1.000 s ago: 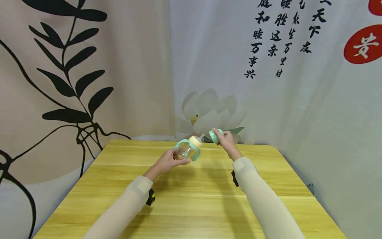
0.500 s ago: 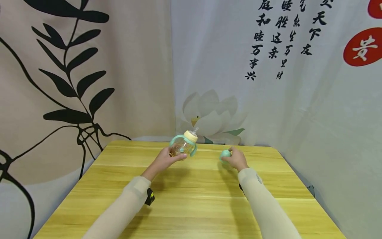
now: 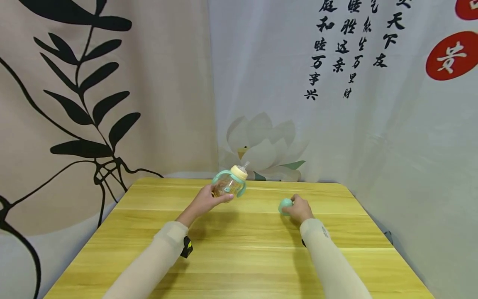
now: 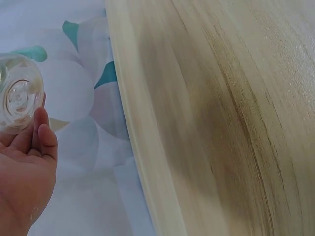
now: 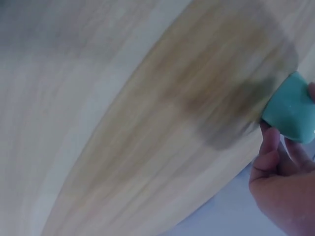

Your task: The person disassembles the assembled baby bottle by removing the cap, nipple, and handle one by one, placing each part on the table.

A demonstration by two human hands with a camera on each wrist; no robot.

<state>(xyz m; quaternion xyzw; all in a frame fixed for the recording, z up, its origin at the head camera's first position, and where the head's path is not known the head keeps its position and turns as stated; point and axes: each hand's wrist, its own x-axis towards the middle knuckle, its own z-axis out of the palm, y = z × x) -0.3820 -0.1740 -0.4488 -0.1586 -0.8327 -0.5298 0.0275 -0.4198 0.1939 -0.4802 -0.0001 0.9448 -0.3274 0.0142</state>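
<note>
My left hand [image 3: 209,201] grips a clear baby bottle [image 3: 224,185] by its lower body, thumb across the front. The bottle has mint-green side handles, a cream collar and a bare clear teat, and it tilts to the right above the table. In the left wrist view the round base of the bottle [image 4: 20,96] faces the camera above the curled fingers. My right hand [image 3: 300,209] pinches a mint-green bottle cap [image 3: 285,205] low over the table, to the right of the bottle. The right wrist view shows the cap [image 5: 291,109] between thumb and fingers, close over its shadow.
A wooden table [image 3: 239,257] spans the view below both arms. Behind its far edge hangs a pale curtain [image 3: 179,104] with a printed plant, a lotus and dark characters.
My right hand has carried the cap from beside the teat down and to the right, then slightly nearer. The left hand has tipped the bottle more upright and shifted it slightly left.
</note>
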